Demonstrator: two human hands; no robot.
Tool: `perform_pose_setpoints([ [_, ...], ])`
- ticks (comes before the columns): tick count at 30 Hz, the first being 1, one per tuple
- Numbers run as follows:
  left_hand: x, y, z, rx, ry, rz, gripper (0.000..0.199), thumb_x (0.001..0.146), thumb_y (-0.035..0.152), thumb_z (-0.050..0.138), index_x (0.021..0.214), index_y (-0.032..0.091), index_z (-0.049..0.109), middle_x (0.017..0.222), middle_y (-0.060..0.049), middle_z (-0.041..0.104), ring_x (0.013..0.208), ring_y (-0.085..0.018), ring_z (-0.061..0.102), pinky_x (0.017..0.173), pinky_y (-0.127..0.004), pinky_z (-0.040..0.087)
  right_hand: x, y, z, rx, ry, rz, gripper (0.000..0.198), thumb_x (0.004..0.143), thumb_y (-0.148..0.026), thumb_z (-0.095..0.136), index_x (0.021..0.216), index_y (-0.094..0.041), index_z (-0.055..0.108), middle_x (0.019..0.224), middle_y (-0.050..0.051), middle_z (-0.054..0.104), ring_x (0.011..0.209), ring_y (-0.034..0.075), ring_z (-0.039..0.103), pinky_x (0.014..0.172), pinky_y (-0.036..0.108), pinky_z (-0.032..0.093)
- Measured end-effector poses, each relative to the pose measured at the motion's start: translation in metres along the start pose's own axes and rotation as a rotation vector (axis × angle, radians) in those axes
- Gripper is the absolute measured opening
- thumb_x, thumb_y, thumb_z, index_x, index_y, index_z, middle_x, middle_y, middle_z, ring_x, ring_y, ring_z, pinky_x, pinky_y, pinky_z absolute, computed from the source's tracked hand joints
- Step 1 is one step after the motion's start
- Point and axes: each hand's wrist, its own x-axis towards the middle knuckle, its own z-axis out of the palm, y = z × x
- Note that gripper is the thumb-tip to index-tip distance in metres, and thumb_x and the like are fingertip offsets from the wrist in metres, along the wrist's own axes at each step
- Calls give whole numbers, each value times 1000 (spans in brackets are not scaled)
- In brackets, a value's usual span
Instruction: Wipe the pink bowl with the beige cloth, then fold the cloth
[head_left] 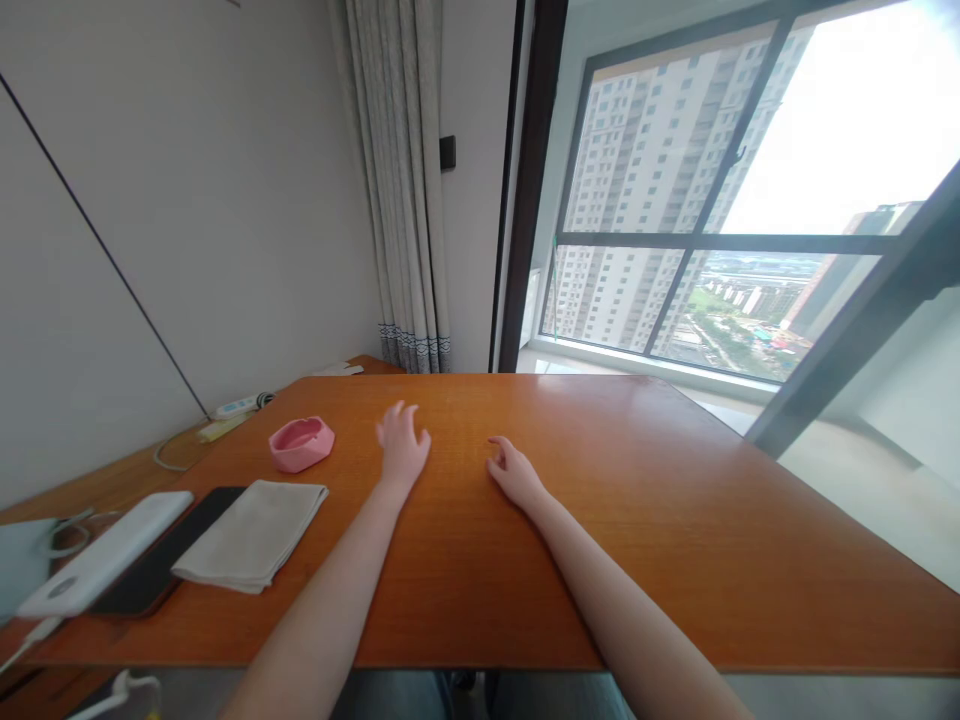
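My left hand [403, 442] is over the wooden table [630, 500], palm down with its fingers spread, and holds nothing. My right hand [514, 472] is to its right, low over the tabletop. Its fingers are loosely curled, a gap shows between forefinger and thumb, and nothing is visible in it. Whether either hand touches the wood I cannot tell. Nearest to my left hand, on its left, sits a pink many-sided ashtray [301, 446]. Closer to me lies a folded beige cloth [255, 535], partly over a dark flat object [161, 560].
A white power bank-like block [109, 555] with a cable lies at the left edge. Behind it are a power strip [238, 406] and a grey wall [187, 200]. A curtain [401, 180] hangs beyond the table's far edge, and a window [697, 200] stands at right.
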Motion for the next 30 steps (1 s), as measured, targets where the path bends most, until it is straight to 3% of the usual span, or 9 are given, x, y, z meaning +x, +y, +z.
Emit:
perform_pose_setpoints([
  [3,11,-43,-34,180,163,-206,48,80,26,50,126,16,41,145,-18,23,135,-33,17,103,-58,19,-1,-2,0,-44,-36,-20,39,78,-20,47,116,-18,48,70,-2,55,66,15,51,64,25,36],
  [6,15,-82,-60,226,241,-435,56,80,35,52,130,15,36,146,-21,17,134,-38,17,97,-64,24,-3,-7,1,-80,-49,-28,44,78,-20,47,121,-16,45,70,-1,56,67,15,52,64,25,36],
  [10,14,-117,-69,186,120,-680,56,75,50,55,117,14,49,147,-22,14,132,-48,12,91,-71,22,-6,-10,2,-75,-56,-24,53,78,-20,46,130,-16,37,71,-1,57,67,15,53,63,25,36],
  [14,10,-134,-62,222,2,-649,53,72,53,56,108,14,56,141,-21,25,127,-52,15,85,-70,26,-6,-7,1,-41,-42,-35,48,78,-20,46,126,-17,42,70,-2,57,66,14,52,64,25,37],
  [19,10,-145,-57,271,44,-483,36,78,41,53,94,10,58,116,-19,48,115,-39,36,91,-59,28,-5,-4,1,-69,-63,-69,29,75,-19,47,102,-18,58,67,-2,54,64,13,51,62,25,37],
  [22,15,-137,-51,267,106,-269,25,76,33,56,87,11,56,101,-15,53,107,-31,43,98,-52,26,-4,-2,3,-33,-43,-72,34,75,-19,47,107,-19,56,66,-3,54,62,13,50,62,25,37],
  [24,16,-117,-42,177,131,-148,21,73,33,59,81,14,54,98,-13,52,105,-29,43,98,-49,28,-3,-1,4,20,-21,-63,33,75,-20,46,106,-19,57,64,-4,53,61,13,49,61,25,38],
  [27,8,-67,-23,-97,95,-13,18,74,33,59,76,18,50,95,-10,51,101,-27,45,92,-43,37,2,2,5,139,72,-15,28,77,-30,46,100,-18,59,64,-2,54,61,15,51,63,28,41],
  [30,-9,-11,-3,-376,-18,103,19,74,33,61,77,19,49,98,-8,50,99,-23,48,91,-39,40,7,4,5,343,211,65,38,79,-44,46,105,-18,57,82,3,61,73,17,57,71,31,46],
])
